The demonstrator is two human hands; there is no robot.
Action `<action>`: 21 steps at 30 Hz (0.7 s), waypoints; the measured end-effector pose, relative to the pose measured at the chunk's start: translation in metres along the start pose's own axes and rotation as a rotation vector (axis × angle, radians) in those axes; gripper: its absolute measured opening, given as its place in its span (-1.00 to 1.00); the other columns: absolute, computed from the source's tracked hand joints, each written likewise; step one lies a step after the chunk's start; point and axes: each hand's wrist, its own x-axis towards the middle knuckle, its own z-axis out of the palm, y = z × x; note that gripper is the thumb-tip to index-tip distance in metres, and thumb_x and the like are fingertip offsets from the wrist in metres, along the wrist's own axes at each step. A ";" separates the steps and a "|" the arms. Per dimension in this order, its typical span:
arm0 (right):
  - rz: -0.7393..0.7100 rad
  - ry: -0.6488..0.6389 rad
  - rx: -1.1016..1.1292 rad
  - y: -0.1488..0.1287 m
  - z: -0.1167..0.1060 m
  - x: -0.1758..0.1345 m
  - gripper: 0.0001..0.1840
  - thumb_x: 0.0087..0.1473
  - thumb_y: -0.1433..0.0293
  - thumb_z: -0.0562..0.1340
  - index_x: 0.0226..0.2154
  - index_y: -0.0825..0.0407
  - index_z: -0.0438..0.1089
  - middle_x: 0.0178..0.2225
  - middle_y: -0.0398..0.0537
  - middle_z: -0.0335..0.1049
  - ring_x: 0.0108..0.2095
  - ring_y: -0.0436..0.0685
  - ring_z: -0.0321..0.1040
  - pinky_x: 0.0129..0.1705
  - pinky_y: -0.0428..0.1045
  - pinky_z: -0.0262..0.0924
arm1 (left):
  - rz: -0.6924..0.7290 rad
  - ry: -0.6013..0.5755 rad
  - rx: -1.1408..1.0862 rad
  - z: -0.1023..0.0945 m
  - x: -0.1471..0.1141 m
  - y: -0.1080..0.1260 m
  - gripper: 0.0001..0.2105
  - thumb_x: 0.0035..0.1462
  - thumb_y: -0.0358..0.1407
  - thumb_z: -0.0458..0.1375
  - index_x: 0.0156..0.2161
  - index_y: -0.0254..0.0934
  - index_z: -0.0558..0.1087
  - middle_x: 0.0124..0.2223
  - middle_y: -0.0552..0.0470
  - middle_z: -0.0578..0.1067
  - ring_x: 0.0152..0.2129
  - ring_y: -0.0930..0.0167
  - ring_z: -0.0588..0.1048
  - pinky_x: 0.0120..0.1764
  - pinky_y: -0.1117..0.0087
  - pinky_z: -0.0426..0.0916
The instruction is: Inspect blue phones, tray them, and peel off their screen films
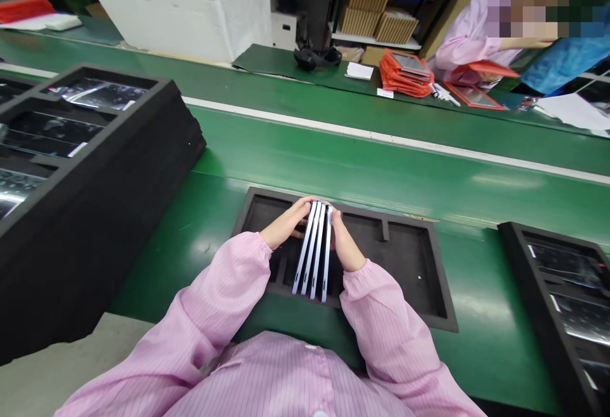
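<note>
Several thin tablets (312,252) with pale blue edges stand on edge side by side between my hands, their narrow sides with small port slots facing me. My left hand (288,223) presses against the left side of the stack, fingers partly behind it. On the right side my right hand (344,239) grips the rightmost one, which leans slightly apart from the others at the near end. Beneath them lies a black foam tray (400,264) with recessed compartments. Whether the lower edges touch the tray I cannot tell.
Tall stacked black foam trays (119,169) with shiny dark panels stand at the left. Another filled foam tray (524,277) lies at the right. Across the green bench (286,143) are orange sleeves (405,77), a black headset (317,58) and a person in pink (469,29).
</note>
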 end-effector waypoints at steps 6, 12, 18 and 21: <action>-0.171 -0.058 -0.043 -0.002 -0.003 -0.012 -0.16 0.16 -0.18 0.03 0.33 -0.14 -0.12 0.30 -0.01 0.02 0.20 0.26 0.17 0.12 0.17 0.24 | 0.045 -0.012 0.020 0.002 -0.004 0.005 -0.59 0.21 -0.02 0.04 0.11 -0.10 0.26 0.00 -0.05 0.41 -0.10 0.26 0.43 -0.26 0.40 0.38; -0.278 -0.179 -0.115 -0.002 -0.001 -0.024 0.27 -0.08 0.15 0.44 0.38 -0.02 -0.41 0.34 0.16 -0.13 0.32 0.25 -0.09 0.33 0.20 -0.14 | 0.076 -0.029 0.036 0.002 -0.002 0.002 -0.49 0.04 -0.14 0.23 0.10 -0.14 0.27 -0.05 -0.05 0.40 -0.17 0.30 0.44 -0.25 0.38 0.38; -0.233 -0.149 0.056 0.001 0.004 -0.024 0.12 -0.11 0.28 0.45 0.34 -0.08 -0.17 0.31 0.09 -0.04 0.26 0.23 0.05 0.32 0.19 -0.08 | 0.065 0.003 0.025 0.006 0.000 -0.001 -0.47 0.05 -0.15 0.21 0.13 -0.17 0.26 -0.08 -0.05 0.41 -0.21 0.30 0.45 -0.21 0.32 0.41; -0.243 -0.128 0.084 0.002 0.007 -0.026 0.07 -0.11 0.29 0.44 0.32 -0.06 -0.11 0.28 0.08 0.04 0.25 0.24 0.07 0.31 0.19 -0.05 | 0.055 0.033 0.015 0.012 -0.001 -0.004 -0.35 0.07 -0.13 0.20 0.25 -0.15 0.13 -0.05 -0.08 0.40 -0.15 0.27 0.45 -0.11 0.23 0.40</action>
